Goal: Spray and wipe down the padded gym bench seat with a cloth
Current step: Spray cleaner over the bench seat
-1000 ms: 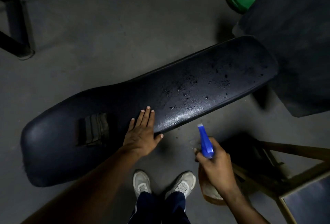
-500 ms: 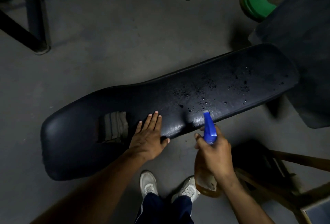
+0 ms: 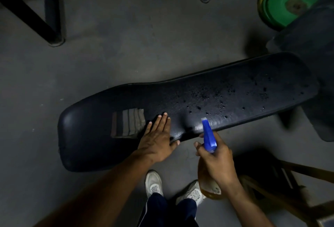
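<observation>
1. Padded bench seat (image 3: pixel 226 89): black, long, lying across the grey floor (image 3: pixel 117 45); droplets speckle its right half.
2. Cloth (image 3: pixel 129 123): folded, striped grey, flat on the seat's left half.
3. Left hand (image 3: pixel 156 136): fingers spread, palm flat on the seat's near edge, just right of the cloth.
4. Right hand (image 3: pixel 216 161): wrapped around spray bottle (image 3: pixel 208 137), blue nozzle over the seat edge.
5. Green weight plates (image 3: pixel 282 4): far right.

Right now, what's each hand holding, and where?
Right hand grips the spray bottle at its neck, below the blue head. Left hand holds nothing, flat on the bench pad.
</observation>
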Available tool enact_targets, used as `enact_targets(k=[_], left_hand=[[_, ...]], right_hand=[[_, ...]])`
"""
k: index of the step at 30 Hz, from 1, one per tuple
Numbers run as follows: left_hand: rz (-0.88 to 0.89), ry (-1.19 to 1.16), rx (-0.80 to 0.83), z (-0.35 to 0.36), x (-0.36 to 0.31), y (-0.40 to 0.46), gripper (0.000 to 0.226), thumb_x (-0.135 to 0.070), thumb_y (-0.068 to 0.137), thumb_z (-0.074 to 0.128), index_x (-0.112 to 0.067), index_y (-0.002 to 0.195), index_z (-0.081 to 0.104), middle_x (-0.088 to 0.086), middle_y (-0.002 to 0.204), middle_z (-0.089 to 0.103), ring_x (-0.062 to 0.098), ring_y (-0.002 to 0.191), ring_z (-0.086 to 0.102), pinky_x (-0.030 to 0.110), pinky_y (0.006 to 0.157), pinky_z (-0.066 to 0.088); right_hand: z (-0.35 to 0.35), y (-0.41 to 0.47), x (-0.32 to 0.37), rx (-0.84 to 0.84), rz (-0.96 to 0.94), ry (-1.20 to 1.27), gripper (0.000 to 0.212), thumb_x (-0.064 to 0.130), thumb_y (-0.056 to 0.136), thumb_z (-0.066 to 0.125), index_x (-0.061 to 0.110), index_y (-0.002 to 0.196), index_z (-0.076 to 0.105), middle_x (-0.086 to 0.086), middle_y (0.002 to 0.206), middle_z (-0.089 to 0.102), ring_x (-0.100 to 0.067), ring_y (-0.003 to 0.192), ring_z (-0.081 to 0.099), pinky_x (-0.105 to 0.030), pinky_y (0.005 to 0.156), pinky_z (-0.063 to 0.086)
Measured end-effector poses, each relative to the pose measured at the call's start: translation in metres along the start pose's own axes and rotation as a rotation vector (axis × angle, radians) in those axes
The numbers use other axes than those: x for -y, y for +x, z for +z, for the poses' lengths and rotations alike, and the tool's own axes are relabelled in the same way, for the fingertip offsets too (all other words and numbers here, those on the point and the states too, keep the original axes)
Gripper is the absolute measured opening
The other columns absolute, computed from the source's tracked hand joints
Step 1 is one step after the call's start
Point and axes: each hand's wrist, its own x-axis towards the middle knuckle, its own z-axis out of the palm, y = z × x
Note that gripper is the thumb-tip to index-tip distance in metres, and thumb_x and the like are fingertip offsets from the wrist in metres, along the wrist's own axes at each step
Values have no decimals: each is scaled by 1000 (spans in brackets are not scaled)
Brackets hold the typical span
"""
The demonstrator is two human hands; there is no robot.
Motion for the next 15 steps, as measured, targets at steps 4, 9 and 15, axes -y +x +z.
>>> enact_targets(k=[4, 9, 15], left_hand=[[-3, -13, -22, -7, 6, -5, 90, -61, 96, 40, -17, 160, -5, -3, 167, -19, 13, 154, -15, 41, 126, -3], [0, -28, -59, -15, 11, -11, 90, -63, 96, 39, -18, 161, -4, -3, 167, -19, 13, 154, -16, 40, 126, -5], [-31, -80, -95, -27, 28, -19, 90, -61, 96, 41, -18, 160, -6, -3, 167, -20, 13, 153, -16, 40, 126, -6]], right_hand=[[3, 0, 8, -41, -18, 62, 29, 25, 88, 84, 38, 96, 59, -7, 78, 74, -28, 80, 74, -50, 80, 59], [-1, 3, 29, -58, -77, 140, 33, 23, 88, 86, 44, 102, 64, 4, 87, 74, -23, 84, 73, -51, 87, 59], [1, 6, 59, -16, -119, 184, 30, 28, 86, 86, 37, 105, 66, 4, 80, 70, -20, 80, 68, -49, 87, 57]])
